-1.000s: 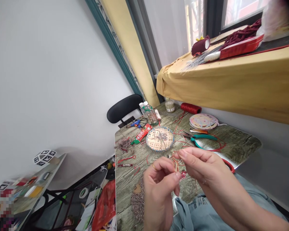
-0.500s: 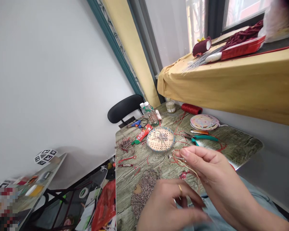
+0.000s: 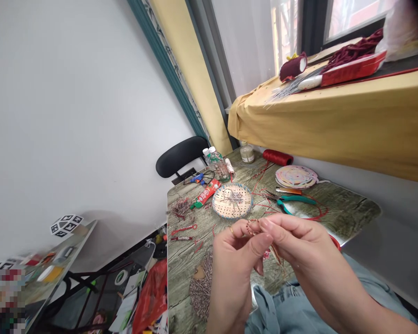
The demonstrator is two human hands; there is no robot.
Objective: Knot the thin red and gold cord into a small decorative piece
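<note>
Near the front edge of the wood-grain table, both hands meet at a small red-and-beige twisted cord [image 3: 252, 227]. My right hand [image 3: 301, 241] pinches the cord between thumb and index finger, and loose ends hang below it. My left hand [image 3: 238, 260], with a ring on one finger, is closed on the cord from the other side, its thumb touching the right fingertips. Part of the cord is hidden by the fingers. Beyond the hands lies a round woven disc [image 3: 232, 201] with a blue edge. A ball of mottled yarn [image 3: 201, 290] sits left of my left wrist.
Teal-handled pliers [image 3: 296, 199], a red thread spool [image 3: 277, 157], a pastel coiled mat [image 3: 297, 177], plastic bottles [image 3: 218, 167], a glass jar [image 3: 247, 153] and a red-green packet [image 3: 206, 194] lie farther back. A yellow-draped ledge [image 3: 327, 120] rises at right; a black chair [image 3: 181, 155] stands behind.
My left hand has moved up and away from me to the cord and closed on it. My right hand has stayed nearly in place, still pinching the cord.
</note>
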